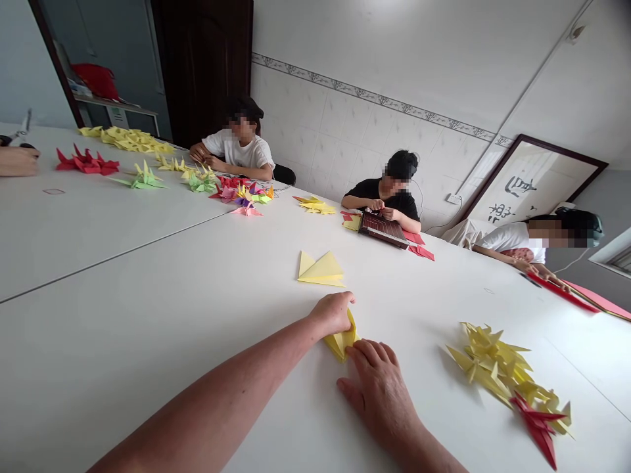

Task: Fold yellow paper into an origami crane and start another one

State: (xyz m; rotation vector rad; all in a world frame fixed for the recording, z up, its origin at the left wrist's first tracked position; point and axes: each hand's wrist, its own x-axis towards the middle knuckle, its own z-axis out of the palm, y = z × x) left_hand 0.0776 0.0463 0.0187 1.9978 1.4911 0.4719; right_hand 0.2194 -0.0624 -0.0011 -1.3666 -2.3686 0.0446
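Observation:
A yellow sheet of origami paper (340,343), partly folded, lies on the white table in front of me. My left hand (332,313) grips its upper part, fingers closed around a raised flap. At the paper's right edge, the fingertips of my right hand (382,384) rest on it, the thumb spread apart to the left. The left hand covers part of the paper. Just beyond, a stack of folded yellow paper pieces (320,269) lies flat.
On the white table (197,315), yellow paper cranes (493,361) with a red paper crane (539,424) lie at right. More colourful cranes (246,194) sit farther off. A person in black works behind a paper trimmer (383,228). Scissors (22,131) are in someone's hand at left.

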